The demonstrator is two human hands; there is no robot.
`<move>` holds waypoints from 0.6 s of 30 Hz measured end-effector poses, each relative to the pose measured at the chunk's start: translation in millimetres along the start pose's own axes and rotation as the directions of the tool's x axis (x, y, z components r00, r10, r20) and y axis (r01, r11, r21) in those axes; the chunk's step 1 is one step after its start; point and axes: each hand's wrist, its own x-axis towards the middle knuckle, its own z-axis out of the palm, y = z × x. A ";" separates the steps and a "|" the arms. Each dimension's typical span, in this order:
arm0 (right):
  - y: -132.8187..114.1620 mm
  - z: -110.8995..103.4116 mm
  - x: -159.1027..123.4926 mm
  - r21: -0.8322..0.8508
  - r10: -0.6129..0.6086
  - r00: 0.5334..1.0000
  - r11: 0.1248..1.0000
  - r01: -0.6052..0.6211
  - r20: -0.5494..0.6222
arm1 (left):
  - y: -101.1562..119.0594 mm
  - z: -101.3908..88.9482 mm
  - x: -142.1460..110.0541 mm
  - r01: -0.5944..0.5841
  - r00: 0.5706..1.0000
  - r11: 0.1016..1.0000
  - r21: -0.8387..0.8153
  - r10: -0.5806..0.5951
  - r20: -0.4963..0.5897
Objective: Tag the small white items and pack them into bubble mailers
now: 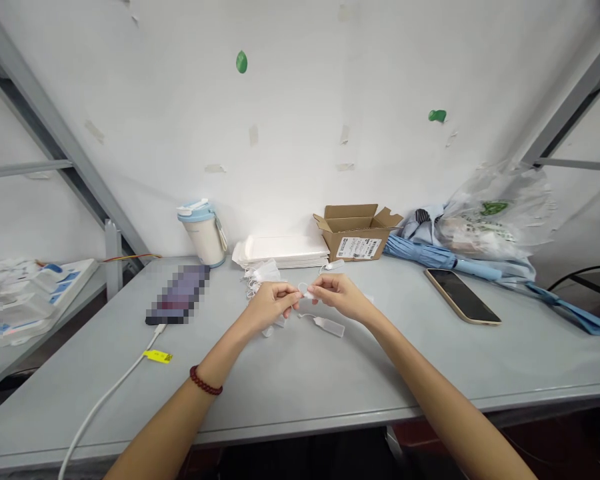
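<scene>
My left hand [275,300] and right hand [341,295] pinch a small whitish looped piece [307,294], mid-frame. Translucent rectangular tag [331,327] lies just below.

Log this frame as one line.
left hand: fingertips at small translucent looped piece | right hand: pinching same piece | near: strung translucent piece on table | behind: open cardboard box

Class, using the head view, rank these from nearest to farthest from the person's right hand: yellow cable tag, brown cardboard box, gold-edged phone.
1. Brown cardboard box: just beyond the right hand.
2. Gold-edged phone: off to the right.
3. Yellow cable tag: far left, past the left hand.
</scene>
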 end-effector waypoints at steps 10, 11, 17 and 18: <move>9.0 -18.8 1.4 -0.272 0.186 0.942 0.956 -0.108 0.281 | -6.6 -48.5 9.1 -0.033 0.885 0.996 0.080 0.066 -0.461; 10.6 -21.2 1.6 -0.331 0.223 0.923 0.937 -0.113 0.314 | -10.4 -53.4 10.8 -0.017 0.852 0.997 0.079 0.056 -0.520; 16.4 -25.0 1.4 -0.441 0.305 0.882 0.888 -0.128 0.359 | -28.1 -58.9 17.5 0.071 0.773 0.997 0.033 -0.035 -0.634; 16.7 -24.7 1.1 -0.437 0.306 0.881 0.890 -0.131 0.360 | -29.4 -57.7 18.0 0.080 0.773 0.996 0.032 -0.042 -0.633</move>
